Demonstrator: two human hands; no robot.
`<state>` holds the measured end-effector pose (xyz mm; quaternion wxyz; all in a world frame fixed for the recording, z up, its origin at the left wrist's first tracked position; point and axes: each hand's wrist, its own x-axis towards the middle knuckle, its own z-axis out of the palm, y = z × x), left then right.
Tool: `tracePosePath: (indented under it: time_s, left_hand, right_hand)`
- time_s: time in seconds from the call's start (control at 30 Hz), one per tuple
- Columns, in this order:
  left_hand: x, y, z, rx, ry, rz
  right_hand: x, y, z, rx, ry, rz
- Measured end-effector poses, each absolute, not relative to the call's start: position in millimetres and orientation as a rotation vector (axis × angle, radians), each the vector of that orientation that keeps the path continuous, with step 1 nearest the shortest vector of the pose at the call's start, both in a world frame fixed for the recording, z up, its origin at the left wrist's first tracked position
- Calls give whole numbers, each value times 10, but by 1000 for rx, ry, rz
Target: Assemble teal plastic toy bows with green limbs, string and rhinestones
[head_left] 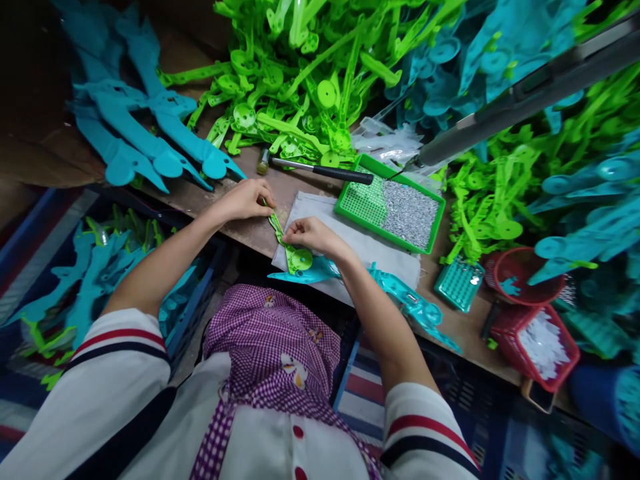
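Note:
A bright green plastic part (pixel 299 259), long and narrow with a round disc at its near end, slants over the front edge of the bench. My left hand (pixel 253 199) pinches its far, thin end. Beside the part's middle, the fingertips of my right hand (pixel 313 235) are pressed together; whatever they hold, if anything, is too small to make out. Under my right wrist a turquoise plastic piece (pixel 320 272) lies along the grey cloth (pixel 367 245). A green basket (pixel 431 248) of small silvery metal pieces stands just beyond the cloth.
A hammer (pixel 320 169) rests behind the cloth, its handle reaching the basket. Green parts (pixel 320 87) heap up at the back. A dark tool (pixel 520 87) hangs in from the right. Red containers (pixel 535 347) stand at the right; turquoise pieces (pixel 165 140) lie at the left.

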<state>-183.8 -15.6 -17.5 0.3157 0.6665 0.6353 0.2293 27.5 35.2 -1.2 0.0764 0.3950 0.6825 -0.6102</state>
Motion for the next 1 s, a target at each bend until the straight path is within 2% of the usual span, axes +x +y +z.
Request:
tracePosePath:
  time_s: [0.43,0.73,0.83,1.0]
  left_hand:
    - [-1839,-164,-189,1754,1689,600]
    - [-1829,-177,-165,1731,1717,599]
    - [-1843,-174,-170,1725,1698,604]
    - [-1840,-169,-157,1738,1717,584]
  right_hand:
    - [197,342,96,1178,2217,-1456]
    - [472,199,125,1191,2457,-1496]
    - [629,1,235,1333,2600,-1259]
    - [686,-351,318,1095,2684,-707]
